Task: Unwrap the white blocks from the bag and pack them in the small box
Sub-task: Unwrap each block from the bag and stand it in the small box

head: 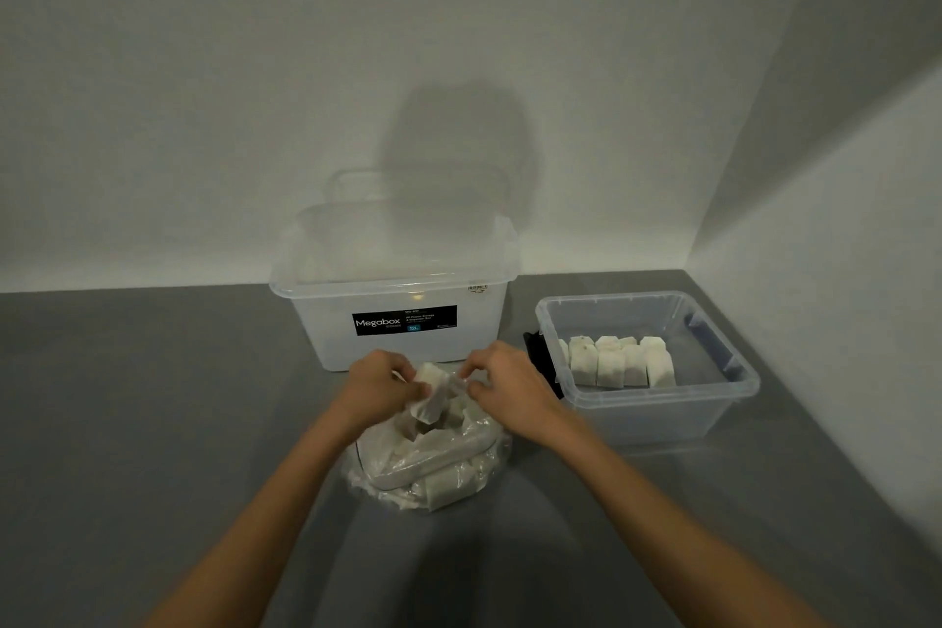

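Both hands, left hand [380, 380] and right hand [502, 380], pinch a wrapped white block [430, 395] above the bag [433, 459]; the small box [734, 362] lies rightward, nearer the right hand.

Two bare forearms enter frame from bottom edge. No sleeves visible up to frame edge. Left hand [374, 385] and right hand [509, 385] ungloved. No rings, watch or bracelets seen on wrists below either hand. Fingernails short, blurred.
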Tool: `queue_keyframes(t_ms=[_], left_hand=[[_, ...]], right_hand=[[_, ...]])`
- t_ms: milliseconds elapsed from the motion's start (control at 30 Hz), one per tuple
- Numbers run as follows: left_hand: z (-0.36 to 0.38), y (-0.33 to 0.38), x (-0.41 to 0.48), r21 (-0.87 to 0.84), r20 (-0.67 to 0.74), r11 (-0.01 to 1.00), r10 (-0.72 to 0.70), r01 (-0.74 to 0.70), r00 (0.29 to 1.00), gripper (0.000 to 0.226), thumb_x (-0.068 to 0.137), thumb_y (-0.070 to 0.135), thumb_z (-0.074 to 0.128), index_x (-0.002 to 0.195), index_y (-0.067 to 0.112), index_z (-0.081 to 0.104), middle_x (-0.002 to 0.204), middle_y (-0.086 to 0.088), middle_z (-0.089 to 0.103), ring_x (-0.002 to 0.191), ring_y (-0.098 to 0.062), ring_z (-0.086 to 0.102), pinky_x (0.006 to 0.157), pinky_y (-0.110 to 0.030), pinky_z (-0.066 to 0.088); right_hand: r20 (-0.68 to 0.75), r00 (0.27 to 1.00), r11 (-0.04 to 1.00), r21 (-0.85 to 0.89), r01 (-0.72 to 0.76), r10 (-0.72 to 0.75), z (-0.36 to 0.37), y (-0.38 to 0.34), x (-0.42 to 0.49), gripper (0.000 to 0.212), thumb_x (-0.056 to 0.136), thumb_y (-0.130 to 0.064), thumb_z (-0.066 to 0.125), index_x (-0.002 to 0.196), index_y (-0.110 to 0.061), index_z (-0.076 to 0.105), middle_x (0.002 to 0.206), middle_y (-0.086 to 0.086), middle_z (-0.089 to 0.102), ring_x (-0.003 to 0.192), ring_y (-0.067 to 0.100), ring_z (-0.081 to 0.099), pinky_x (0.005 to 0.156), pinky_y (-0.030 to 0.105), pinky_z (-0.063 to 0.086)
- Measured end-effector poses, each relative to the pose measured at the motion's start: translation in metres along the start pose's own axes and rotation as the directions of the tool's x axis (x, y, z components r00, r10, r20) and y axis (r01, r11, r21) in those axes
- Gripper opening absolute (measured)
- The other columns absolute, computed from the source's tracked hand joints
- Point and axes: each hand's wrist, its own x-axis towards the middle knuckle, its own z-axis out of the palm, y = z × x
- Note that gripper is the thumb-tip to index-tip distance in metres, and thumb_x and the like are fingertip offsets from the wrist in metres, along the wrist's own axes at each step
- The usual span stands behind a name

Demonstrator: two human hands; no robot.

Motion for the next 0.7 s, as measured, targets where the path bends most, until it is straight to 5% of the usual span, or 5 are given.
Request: queue_keyframes(t_ms=[133, 267, 467, 567, 700], left_hand=[[-0.021, 0.004, -0.01, -0.221, -0.008, 0.975, -0.022, 0.02, 1.0, 0.014, 0.082, 0.016, 0.073, 0.084, 0.005, 0.065, 0.068, -0.006, 0.066, 0.055, -0.01, 0.06, 0.058, -0.02, 0.048], [-0.02, 0.012, -0.02, -0.547, 0.024, 0.835, -0.055, 0.06, 0.998, 0.01, 0.083, 0.003, 0.069, 0.087, 0.001, 0.061, 0.062, -0.005, 0.065, 0.049, -0.004, 0.062, 0.05, -0.014, 0.051], [-0.008, 0.017, -0.027, -0.829, 0.152, 0.532, -0.079, 0.171, 0.985, 0.026, 0.081, -0.001, 0.069, 0.104, -0.009, 0.059, 0.091, -0.022, 0.068, 0.073, -0.02, 0.071, 0.066, -0.022, 0.059], [-0.008, 0.017, -0.03, -0.816, 0.189, 0.545, -0.066, 0.194, 0.98, 0.038, 0.08, 0.001, 0.071, 0.114, -0.007, 0.056, 0.106, -0.025, 0.068, 0.083, -0.024, 0.072, 0.071, -0.026, 0.06], [-0.012, 0.018, -0.029, -0.57, 0.039, 0.822, 0.04, -0.011, 0.998, 0.045, 0.077, 0.02, 0.077, 0.117, 0.02, 0.056, 0.109, -0.006, 0.066, 0.093, -0.022, 0.069, 0.076, -0.031, 0.055]], right_hand=[[-0.081, 0.992, 0.96, 0.271, -0.068, 0.093, -0.001, -0.012, 0.002, 0.021, 0.091, -0.01, 0.058, 0.109, -0.011, 0.068, 0.1, 0.001, 0.067, 0.082, 0.007, 0.059, 0.065, 0.002, 0.041], [0.045, 0.977, 0.768, 0.611, -0.193, 0.21, 0.005, -0.026, 0.002, 0.015, 0.089, -0.027, 0.066, 0.097, -0.014, 0.065, 0.079, 0.004, 0.071, 0.068, 0.01, 0.067, 0.065, 0.026, 0.057], [0.09, 0.97, 0.51, 0.837, -0.197, 0.228, 0.001, -0.035, -0.003, 0.016, 0.089, -0.012, 0.065, 0.101, -0.001, 0.063, 0.074, 0.01, 0.07, 0.061, 0.012, 0.067, 0.059, 0.024, 0.055], [0.058, 0.976, 0.594, 0.785, -0.175, 0.211, -0.009, -0.027, -0.003, 0.008, 0.087, -0.005, 0.064, 0.095, -0.007, 0.067, 0.069, 0.005, 0.067, 0.058, 0.008, 0.062, 0.063, 0.026, 0.055], [0.007, 0.99, 0.848, 0.515, -0.125, 0.141, -0.024, -0.017, -0.001, 0.007, 0.081, -0.015, 0.066, 0.083, -0.01, 0.07, 0.063, 0.002, 0.06, 0.06, 0.011, 0.055, 0.065, 0.031, 0.052]])
